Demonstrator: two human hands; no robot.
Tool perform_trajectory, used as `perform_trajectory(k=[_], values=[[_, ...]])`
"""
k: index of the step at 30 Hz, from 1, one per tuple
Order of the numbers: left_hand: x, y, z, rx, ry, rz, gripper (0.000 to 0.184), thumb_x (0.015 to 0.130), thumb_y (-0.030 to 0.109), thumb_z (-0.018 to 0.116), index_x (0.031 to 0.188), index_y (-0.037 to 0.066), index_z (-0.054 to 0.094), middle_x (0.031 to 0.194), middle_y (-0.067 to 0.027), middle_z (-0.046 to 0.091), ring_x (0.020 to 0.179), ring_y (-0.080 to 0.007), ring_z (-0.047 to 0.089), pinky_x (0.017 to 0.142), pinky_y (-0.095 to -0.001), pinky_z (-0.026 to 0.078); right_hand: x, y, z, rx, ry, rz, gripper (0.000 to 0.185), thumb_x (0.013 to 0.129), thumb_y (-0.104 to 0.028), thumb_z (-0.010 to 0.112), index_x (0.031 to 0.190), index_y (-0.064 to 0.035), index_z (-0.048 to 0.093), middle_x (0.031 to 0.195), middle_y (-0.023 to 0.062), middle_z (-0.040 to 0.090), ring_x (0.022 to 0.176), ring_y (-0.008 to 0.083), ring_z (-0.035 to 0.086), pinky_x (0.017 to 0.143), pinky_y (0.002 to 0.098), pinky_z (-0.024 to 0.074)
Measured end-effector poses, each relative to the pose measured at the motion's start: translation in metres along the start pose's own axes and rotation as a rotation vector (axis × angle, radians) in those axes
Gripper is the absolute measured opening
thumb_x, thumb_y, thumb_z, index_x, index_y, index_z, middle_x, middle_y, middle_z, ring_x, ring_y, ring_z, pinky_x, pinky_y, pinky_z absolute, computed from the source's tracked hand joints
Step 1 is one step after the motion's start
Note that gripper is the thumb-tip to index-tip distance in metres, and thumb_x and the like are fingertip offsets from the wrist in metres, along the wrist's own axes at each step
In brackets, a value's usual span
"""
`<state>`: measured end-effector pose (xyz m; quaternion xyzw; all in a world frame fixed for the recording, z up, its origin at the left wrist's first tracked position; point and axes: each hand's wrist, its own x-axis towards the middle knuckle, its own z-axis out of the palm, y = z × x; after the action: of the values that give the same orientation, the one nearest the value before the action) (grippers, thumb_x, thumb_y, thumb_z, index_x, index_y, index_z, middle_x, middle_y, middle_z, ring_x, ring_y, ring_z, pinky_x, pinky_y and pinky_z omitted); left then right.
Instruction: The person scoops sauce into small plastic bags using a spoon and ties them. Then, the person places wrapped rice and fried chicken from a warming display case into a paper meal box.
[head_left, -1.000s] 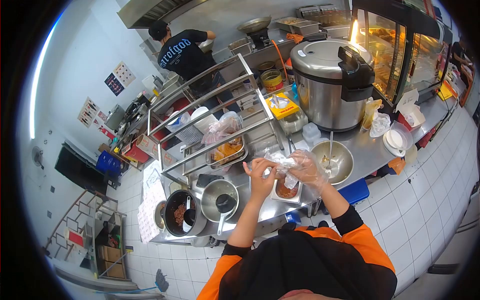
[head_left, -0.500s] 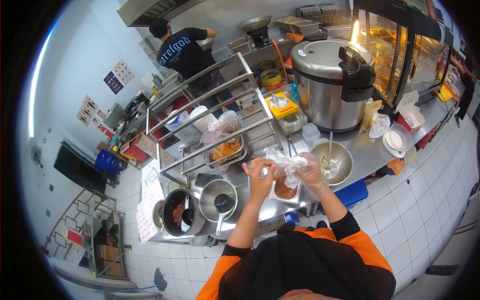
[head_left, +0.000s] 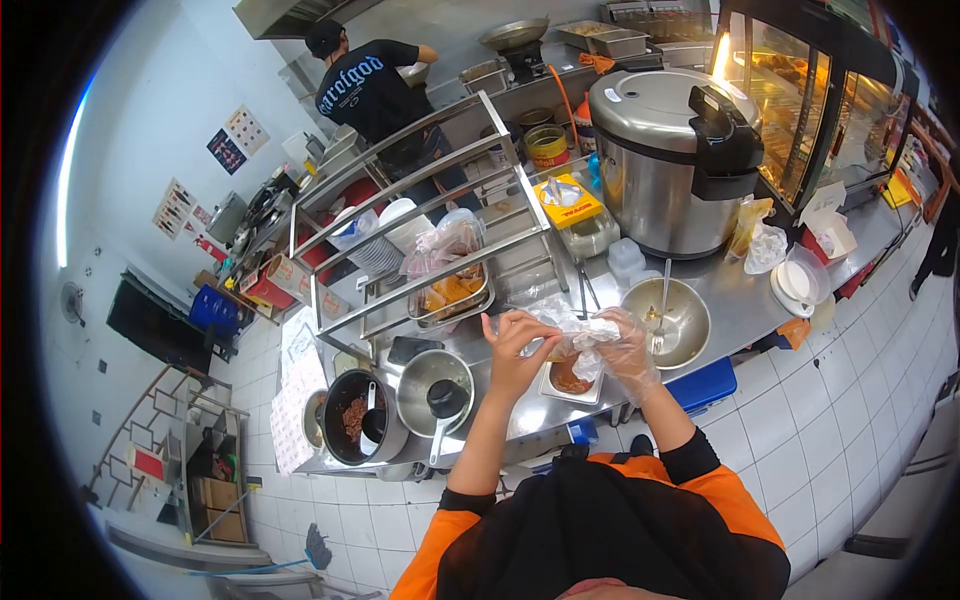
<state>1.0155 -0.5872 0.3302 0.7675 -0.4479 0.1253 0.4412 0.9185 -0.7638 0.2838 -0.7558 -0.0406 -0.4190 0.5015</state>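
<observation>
My left hand (head_left: 520, 345) is bare, and its thumb and forefinger pinch the edge of a thin clear plastic piece (head_left: 565, 322). A loose clear plastic glove covers my right hand (head_left: 627, 355), whose fingers are closed on a crumpled white wrap (head_left: 592, 336); whether that is paper or plastic I cannot tell. Both hands are above a square white container (head_left: 568, 396) of reddish-brown food, partly hidden by the plastic. Just right of the gloved hand is a steel bowl (head_left: 690, 340) with a fork (head_left: 657, 342) in it.
Left on the steel counter stand a dark pot (head_left: 398, 437) of minced food and a pan (head_left: 415, 380) holding a black ladle (head_left: 447, 400). A metal rack (head_left: 420, 230) and large rice cooker (head_left: 670, 170) rise behind. Another person (head_left: 370, 100) works at the back.
The crumpled white wrap has sunk lower and bunched nearer my right hand. My left hand has turned slightly, with its fingers more spread above the pinch. The view has shifted a little.
</observation>
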Motion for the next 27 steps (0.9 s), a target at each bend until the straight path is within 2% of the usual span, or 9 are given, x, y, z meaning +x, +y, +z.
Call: perform_trajectory(k=[4, 7, 9, 15, 18, 22, 27], values=[[-0.001, -0.004, -0.003, 0.023, -0.006, 0.026, 0.009, 0.074, 0.015, 0.076, 0.083, 0.017, 0.075, 0.084, 0.0056, 0.067, 0.096, -0.0161, 0.055, 0.111, -0.0520, 0.005, 0.000, -0.007, 0.000, -0.011, 0.009, 0.009, 0.025, 0.068, 0.000, 0.076, 0.089, -0.0028, 0.064, 0.089, 0.0106, 0.066, 0.084, 0.0275, 0.063, 0.074, 0.0355, 0.0494], [0.000, -0.004, -0.003, 0.028, -0.006, 0.035, 0.008, 0.075, 0.014, 0.075, 0.083, 0.017, 0.074, 0.083, 0.0052, 0.067, 0.096, -0.0165, 0.055, 0.111, -0.0511, 0.005, 0.003, -0.002, -0.004, -0.037, -0.015, -0.131, 0.024, 0.067, 0.001, 0.076, 0.088, -0.0041, 0.064, 0.088, 0.0095, 0.067, 0.082, 0.0274, 0.064, 0.073, 0.0356, 0.0501], [0.000, -0.006, -0.002, 0.032, -0.012, 0.030, 0.007, 0.076, 0.014, 0.074, 0.083, 0.017, 0.074, 0.083, 0.0050, 0.066, 0.096, -0.0169, 0.055, 0.111, -0.0506, 0.005, 0.004, -0.003, -0.005, -0.064, -0.010, -0.152, 0.026, 0.065, 0.001, 0.076, 0.087, -0.0048, 0.064, 0.089, 0.0089, 0.068, 0.083, 0.0273, 0.064, 0.073, 0.0359, 0.0504], [0.003, -0.006, 0.004, 0.031, -0.048, 0.032, 0.002, 0.083, 0.012, 0.068, 0.084, 0.013, 0.066, 0.088, 0.0031, 0.063, 0.099, -0.0188, 0.054, 0.111, -0.0515, 0.002, 0.003, -0.003, -0.004, -0.193, 0.000, -0.178, 0.035, 0.061, 0.004, 0.074, 0.092, -0.0056, 0.063, 0.091, 0.0089, 0.067, 0.086, 0.0284, 0.064, 0.075, 0.0368, 0.0503], [0.001, -0.010, 0.010, -0.001, -0.059, 0.031, 0.002, 0.088, 0.015, 0.063, 0.088, 0.013, 0.064, 0.091, 0.0039, 0.061, 0.102, -0.0192, 0.052, 0.110, -0.0530, -0.001, 0.002, 0.000, -0.002, -0.198, 0.019, -0.175, 0.037, 0.061, 0.005, 0.073, 0.094, -0.0062, 0.062, 0.092, 0.0090, 0.066, 0.088, 0.0288, 0.063, 0.076, 0.0369, 0.0498], [0.002, -0.009, 0.011, -0.024, -0.029, 0.022, 0.003, 0.088, 0.016, 0.063, 0.089, 0.013, 0.064, 0.091, 0.0034, 0.061, 0.102, -0.0199, 0.052, 0.110, -0.0537, -0.001, 0.004, -0.003, -0.001, -0.251, 0.044, -0.148, 0.039, 0.060, 0.004, 0.074, 0.096, -0.0066, 0.062, 0.093, 0.0096, 0.065, 0.089, 0.0290, 0.062, 0.077, 0.0370, 0.0491], [0.004, -0.002, 0.008, 0.038, -0.018, 0.050, 0.002, 0.085, 0.013, 0.067, 0.085, 0.013, 0.065, 0.089, 0.0036, 0.063, 0.099, -0.0185, 0.053, 0.111, -0.0503, 0.003, 0.003, 0.010, 0.006, -0.117, 0.038, -0.175, 0.038, 0.060, 0.002, 0.076, 0.095, -0.0061, 0.063, 0.095, 0.0106, 0.065, 0.089, 0.0292, 0.062, 0.077, 0.0368, 0.0491]])
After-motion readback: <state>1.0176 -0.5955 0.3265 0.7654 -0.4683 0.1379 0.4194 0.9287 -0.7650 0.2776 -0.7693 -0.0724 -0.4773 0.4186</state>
